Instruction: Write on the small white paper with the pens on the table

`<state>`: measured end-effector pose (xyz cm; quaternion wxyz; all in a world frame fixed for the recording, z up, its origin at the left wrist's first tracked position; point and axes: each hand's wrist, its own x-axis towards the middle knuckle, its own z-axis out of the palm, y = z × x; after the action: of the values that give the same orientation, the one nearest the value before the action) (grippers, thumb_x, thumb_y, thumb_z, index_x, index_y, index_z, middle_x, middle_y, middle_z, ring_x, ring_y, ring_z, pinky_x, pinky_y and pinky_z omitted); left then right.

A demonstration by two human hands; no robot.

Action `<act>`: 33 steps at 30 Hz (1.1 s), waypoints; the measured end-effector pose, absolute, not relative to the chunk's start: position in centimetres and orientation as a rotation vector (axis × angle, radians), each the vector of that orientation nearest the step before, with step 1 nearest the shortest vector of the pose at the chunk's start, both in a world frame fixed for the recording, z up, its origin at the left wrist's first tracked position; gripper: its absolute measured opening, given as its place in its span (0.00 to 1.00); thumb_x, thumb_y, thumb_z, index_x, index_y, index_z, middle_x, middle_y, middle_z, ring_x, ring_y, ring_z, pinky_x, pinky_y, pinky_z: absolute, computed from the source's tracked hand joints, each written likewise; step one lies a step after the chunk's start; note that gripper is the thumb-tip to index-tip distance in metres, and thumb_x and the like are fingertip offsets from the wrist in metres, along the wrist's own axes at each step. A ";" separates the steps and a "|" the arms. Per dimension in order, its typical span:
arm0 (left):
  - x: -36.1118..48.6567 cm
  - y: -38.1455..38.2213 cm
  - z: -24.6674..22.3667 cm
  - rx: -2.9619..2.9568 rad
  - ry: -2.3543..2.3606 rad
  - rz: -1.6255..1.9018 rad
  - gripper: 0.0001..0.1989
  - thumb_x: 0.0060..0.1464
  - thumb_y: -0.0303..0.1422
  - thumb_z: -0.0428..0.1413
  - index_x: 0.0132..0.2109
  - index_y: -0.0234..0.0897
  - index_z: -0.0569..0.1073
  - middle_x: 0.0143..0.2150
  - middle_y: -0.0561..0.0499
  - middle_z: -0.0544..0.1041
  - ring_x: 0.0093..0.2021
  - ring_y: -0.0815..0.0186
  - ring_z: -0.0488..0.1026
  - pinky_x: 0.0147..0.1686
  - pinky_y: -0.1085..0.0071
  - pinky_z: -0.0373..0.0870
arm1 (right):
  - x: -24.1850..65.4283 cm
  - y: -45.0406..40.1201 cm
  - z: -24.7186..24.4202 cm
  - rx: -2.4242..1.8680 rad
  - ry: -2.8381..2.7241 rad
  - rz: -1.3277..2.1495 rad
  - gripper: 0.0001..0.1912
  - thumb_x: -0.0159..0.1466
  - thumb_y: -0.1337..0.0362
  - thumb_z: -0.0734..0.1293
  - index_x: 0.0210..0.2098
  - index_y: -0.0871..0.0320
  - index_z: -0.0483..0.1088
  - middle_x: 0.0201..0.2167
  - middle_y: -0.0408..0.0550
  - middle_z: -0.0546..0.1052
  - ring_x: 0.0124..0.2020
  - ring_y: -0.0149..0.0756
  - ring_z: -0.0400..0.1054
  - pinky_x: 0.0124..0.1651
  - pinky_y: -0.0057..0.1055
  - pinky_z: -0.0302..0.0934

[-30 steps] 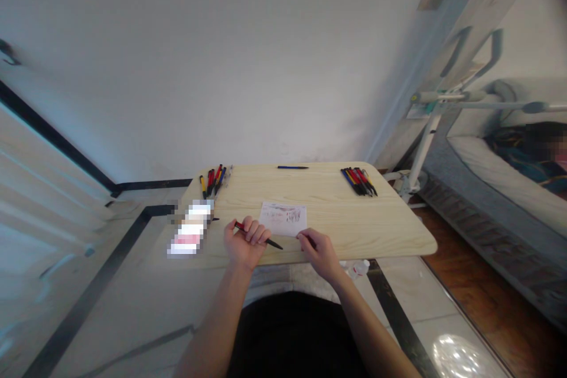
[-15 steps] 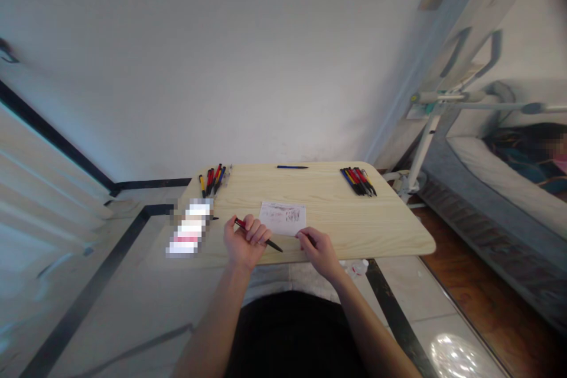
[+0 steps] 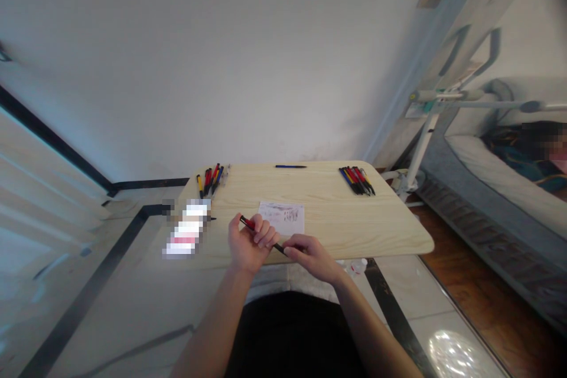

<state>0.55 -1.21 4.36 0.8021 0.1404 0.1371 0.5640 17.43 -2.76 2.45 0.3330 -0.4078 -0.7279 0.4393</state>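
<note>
My left hand point(image 3: 251, 242) is closed around a red pen point(image 3: 248, 223) with a dark front end, held at a slant above the near side of the table. The fingers of my right hand point(image 3: 312, 257) pinch the pen's dark lower end; whether a small part sits between them is hidden. Just beyond my hands lies a white sheet of paper point(image 3: 287, 217) with dark scribbled marks. A single blue pen point(image 3: 290, 166) rests by the table's far edge.
On the wooden table point(image 3: 376, 230), several pens point(image 3: 212, 180) lie loosely at the far left and several more pens point(image 3: 357, 181) in a row at the right. A blurred-out bright object point(image 3: 188, 230) is at the left edge. A plastic bottle point(image 3: 358, 266) shows below the front edge.
My right hand has moved left from the paper's near corner onto the pen's dark end. My left hand has shifted slightly right with the pen.
</note>
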 end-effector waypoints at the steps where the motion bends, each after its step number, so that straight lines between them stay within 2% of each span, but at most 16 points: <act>1: 0.5 -1.2 4.3 0.288 0.293 1.217 0.20 0.50 0.46 0.45 0.20 0.35 0.57 0.14 0.58 0.50 0.15 0.74 0.51 0.19 0.72 0.53 | 17.5 -2.7 2.4 -1.055 -1.883 1.175 0.13 0.60 0.58 0.60 0.31 0.60 0.72 0.26 0.44 0.71 0.28 0.30 0.61 0.30 0.25 0.55; 4: 0.2 -1.0 4.0 0.258 0.257 1.248 0.18 0.51 0.43 0.46 0.21 0.36 0.56 0.14 0.58 0.49 0.15 0.74 0.50 0.19 0.72 0.51 | 17.7 -2.3 1.9 -1.037 -1.781 1.252 0.16 0.61 0.57 0.58 0.30 0.61 0.72 0.25 0.45 0.72 0.28 0.30 0.62 0.31 0.25 0.56; 7: -0.2 -1.0 3.8 0.247 0.225 1.276 0.16 0.51 0.40 0.46 0.21 0.36 0.56 0.14 0.58 0.49 0.15 0.74 0.49 0.18 0.73 0.49 | 18.0 -1.9 1.1 -1.045 -1.644 1.323 0.17 0.61 0.55 0.57 0.31 0.62 0.71 0.23 0.44 0.70 0.25 0.28 0.61 0.28 0.24 0.55; 15: -0.3 -1.0 3.8 0.236 0.257 1.298 0.20 0.49 0.47 0.47 0.21 0.36 0.55 0.15 0.58 0.49 0.15 0.74 0.50 0.19 0.72 0.50 | 18.4 -1.6 0.6 -1.026 -1.432 1.398 0.17 0.60 0.54 0.59 0.30 0.62 0.70 0.20 0.42 0.67 0.20 0.26 0.57 0.23 0.23 0.53; 22: -0.4 -1.1 3.7 0.236 0.271 1.293 0.15 0.50 0.38 0.47 0.21 0.36 0.56 0.14 0.58 0.50 0.15 0.75 0.50 0.19 0.72 0.51 | 18.4 -1.7 0.4 -1.024 -1.422 1.380 0.16 0.60 0.55 0.59 0.29 0.61 0.69 0.20 0.43 0.67 0.20 0.26 0.58 0.23 0.23 0.53; 33: 0.3 -1.0 4.3 0.260 0.257 1.219 0.20 0.50 0.46 0.46 0.21 0.36 0.56 0.15 0.57 0.50 0.16 0.74 0.51 0.20 0.72 0.52 | 18.1 -1.7 1.4 -1.000 -1.603 1.430 0.17 0.59 0.54 0.60 0.30 0.62 0.70 0.23 0.44 0.69 0.23 0.27 0.58 0.26 0.24 0.54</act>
<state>0.31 -0.97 4.34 0.8042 0.1213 0.1201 0.5693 18.07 -1.71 1.38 0.3764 -0.3910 -0.6267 0.5592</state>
